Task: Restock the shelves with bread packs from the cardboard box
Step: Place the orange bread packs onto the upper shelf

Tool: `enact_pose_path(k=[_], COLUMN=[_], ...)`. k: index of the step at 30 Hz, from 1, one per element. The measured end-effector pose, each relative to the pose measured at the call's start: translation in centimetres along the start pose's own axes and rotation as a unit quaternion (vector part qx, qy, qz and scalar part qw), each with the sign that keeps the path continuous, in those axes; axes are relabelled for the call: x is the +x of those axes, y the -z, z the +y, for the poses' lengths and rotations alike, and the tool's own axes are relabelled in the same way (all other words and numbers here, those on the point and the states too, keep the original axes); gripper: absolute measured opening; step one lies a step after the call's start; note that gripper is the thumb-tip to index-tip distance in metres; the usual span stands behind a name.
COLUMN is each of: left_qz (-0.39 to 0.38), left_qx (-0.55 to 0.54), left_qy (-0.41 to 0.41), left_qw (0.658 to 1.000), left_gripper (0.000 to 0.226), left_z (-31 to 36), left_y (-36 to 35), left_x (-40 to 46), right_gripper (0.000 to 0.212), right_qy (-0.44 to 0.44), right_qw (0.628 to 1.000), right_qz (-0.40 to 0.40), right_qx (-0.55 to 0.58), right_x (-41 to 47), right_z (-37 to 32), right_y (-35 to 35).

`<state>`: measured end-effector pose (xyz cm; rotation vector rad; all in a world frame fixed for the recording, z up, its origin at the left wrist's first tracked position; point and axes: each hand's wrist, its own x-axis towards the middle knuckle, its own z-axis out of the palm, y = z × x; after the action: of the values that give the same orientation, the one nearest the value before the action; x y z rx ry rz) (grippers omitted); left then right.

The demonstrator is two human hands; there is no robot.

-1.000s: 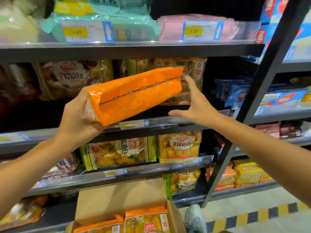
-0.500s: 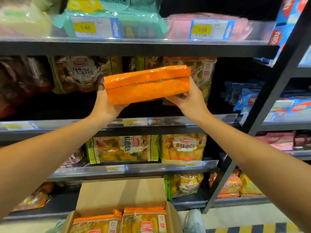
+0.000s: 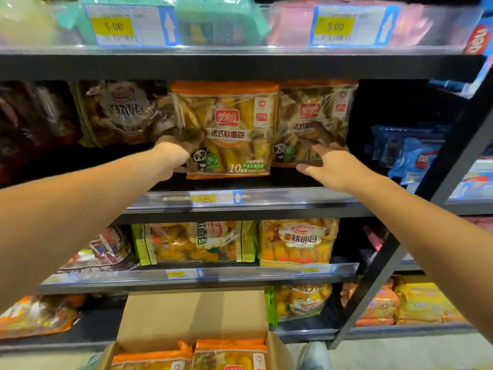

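A bread pack with an orange top band, a clear front showing yellow rolls, a red logo and a small panda mark is seen standing upright on the middle shelf, set back from its front edge. Its lower left side is gripped by the left hand, whose fingers are curled round the pack's edge. The right hand is held at the pack's lower right, with fingers stretched out and relaxed; its fingertips lie against the bottom of a second, like pack that stands touching the first on its right. No grasp is made by that hand.

To the left on the same shelf a clear bag of brown bread is placed just beside the held pack. A price strip runs along the shelf's front edge below the hands. On the shelf above, green packs and pink packs are stacked behind price labels. On the shelf below, a green-edged pack and an orange pack are stood side by side. At the bottom, an open cardboard box is seen in front of the lower shelves, with two more orange-topped packs in it. Blue packs are kept on the neighbouring rack to the right.
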<state>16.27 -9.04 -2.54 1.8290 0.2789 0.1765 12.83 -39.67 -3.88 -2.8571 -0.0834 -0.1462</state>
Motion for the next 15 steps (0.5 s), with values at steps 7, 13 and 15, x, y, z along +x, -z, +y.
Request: enact_pose_path(k=[7, 13, 15], left_qz=[0.023, -0.025, -0.042], left_qx=[0.017, 0.041, 0.055], left_qy=[0.036, 0.013, 0.004], left_qw=[0.999, 0.999, 0.998], left_gripper=[0.072, 0.062, 0.052], left_z=[0.1, 0.9, 1.3], left_y=[-0.5, -1.2, -2.3], left_x=[0.7, 1.0, 0.2], right_gripper=[0.07, 0.068, 0.069], right_qy=[0.006, 0.006, -0.012], right_qw=[0.999, 0.999, 0.998], right_qz=[0.004, 0.051, 0.05], right_qx=[-0.031, -0.015, -0.019], right_x=[0.4, 0.8, 0.8], right_z=[0.4, 0.8, 0.6], right_y=[0.6, 0.6, 0.8])
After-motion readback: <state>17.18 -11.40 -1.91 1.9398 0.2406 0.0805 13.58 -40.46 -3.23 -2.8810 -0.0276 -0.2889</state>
